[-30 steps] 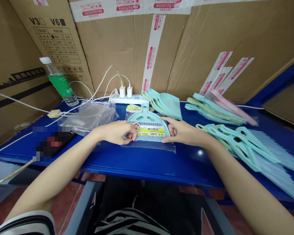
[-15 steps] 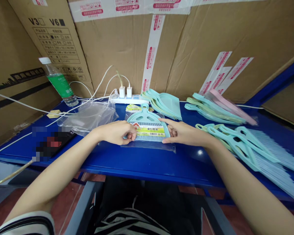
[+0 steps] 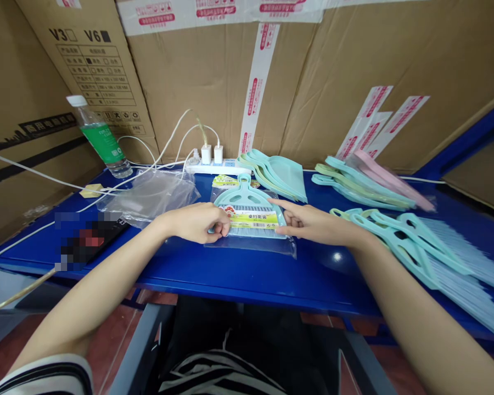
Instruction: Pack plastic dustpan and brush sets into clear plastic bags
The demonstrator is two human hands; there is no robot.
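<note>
Currently I see the left hand point(image 3: 195, 223) pinching the bagged teal brush point(image 3: 249, 219) at 9 o'clock, the right hand point(image 3: 310, 225) spread at 3 o'clock.

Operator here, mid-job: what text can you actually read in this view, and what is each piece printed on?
"V3" and "V6": printed on the cardboard carton, upper left.
"桌扫套装": on the yellow-green label of the bagged mint-green hand brush.
Too small to read: the green bottle label, the carton's printed spec table, and the red print on the white packing tape.
</note>
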